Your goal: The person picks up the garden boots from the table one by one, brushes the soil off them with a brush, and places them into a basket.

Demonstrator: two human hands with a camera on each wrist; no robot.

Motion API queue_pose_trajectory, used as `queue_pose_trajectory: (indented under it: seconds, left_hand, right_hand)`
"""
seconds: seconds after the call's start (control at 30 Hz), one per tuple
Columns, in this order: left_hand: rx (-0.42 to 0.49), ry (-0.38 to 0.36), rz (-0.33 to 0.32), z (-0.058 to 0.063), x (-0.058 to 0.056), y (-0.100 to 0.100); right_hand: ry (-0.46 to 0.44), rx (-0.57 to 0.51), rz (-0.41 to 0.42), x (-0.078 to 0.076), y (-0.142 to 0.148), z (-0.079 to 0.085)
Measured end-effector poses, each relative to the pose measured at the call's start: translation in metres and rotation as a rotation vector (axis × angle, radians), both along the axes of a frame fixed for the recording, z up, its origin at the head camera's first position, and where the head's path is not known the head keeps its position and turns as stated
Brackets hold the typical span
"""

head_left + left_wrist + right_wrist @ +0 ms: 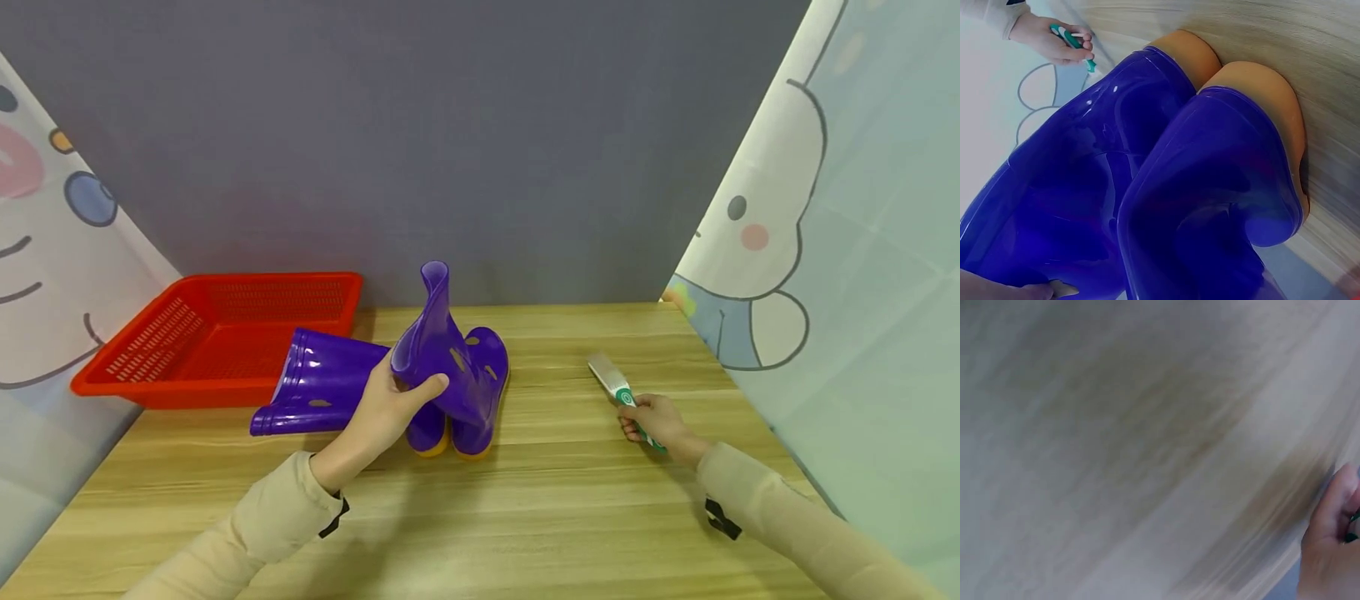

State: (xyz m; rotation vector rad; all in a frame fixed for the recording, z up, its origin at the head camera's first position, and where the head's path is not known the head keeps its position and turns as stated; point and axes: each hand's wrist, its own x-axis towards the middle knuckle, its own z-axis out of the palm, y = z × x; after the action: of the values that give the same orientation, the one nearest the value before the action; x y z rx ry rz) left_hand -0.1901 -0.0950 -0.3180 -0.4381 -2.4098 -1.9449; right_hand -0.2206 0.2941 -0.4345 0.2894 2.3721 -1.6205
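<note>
A pair of shiny purple rain boots with yellow-orange soles is on the table, heels side by side. My left hand (381, 410) grips the upper part of one rain boot (472, 383), its thumb across the bent shaft. The shaft of the other rain boot (333, 379) slants off to the left, partly behind that hand. Both heels show close up in the left wrist view, with an orange sole (1260, 94) against the wood. Well to the right, my right hand (656, 421) holds a brush (609, 377) by its green and white handle, pale bristles pointing away.
A red plastic basket (213, 392) with slotted walls stands at the back left, close to the boots. Grey wall (480, 150) rises behind the wooden table (555, 517). Cartoon-printed sheets (862, 250) hang along both sides.
</note>
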Motion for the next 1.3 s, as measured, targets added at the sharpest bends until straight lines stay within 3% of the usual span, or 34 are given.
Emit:
queue_pose_trajectory:
  seconds: [0.17,0.47,0.67,0.83,1.07,1.3]
  left_hand:
    - [0.003,0.043,0.003,0.003,0.001,0.000]
    - [0.004,0.058,0.001,0.003,0.002,-0.002]
    - [0.004,0.037,0.014,0.006,0.005,-0.004]
    - [-0.002,-0.044,0.042,0.014,0.010,-0.007]
    - [0.019,-0.113,0.153,0.024,0.015,0.002]
    - [0.273,-0.145,0.329,0.012,0.020,0.028]
  right_hand:
    - [0.005,-0.043,0.061,0.001,-0.002,0.007]
    - [0.061,0.023,0.204,-0.001,-0.008,0.015]
    - [0.074,0.087,0.194,-0.004,-0.013,0.021]
    - [0.029,0.117,0.183,-0.002,-0.015,0.025]
    - [-0.028,0.029,0.218,0.004,-0.013,0.026]
    - [-0.006,-0.043,0.251,0.009,-0.015,0.029]
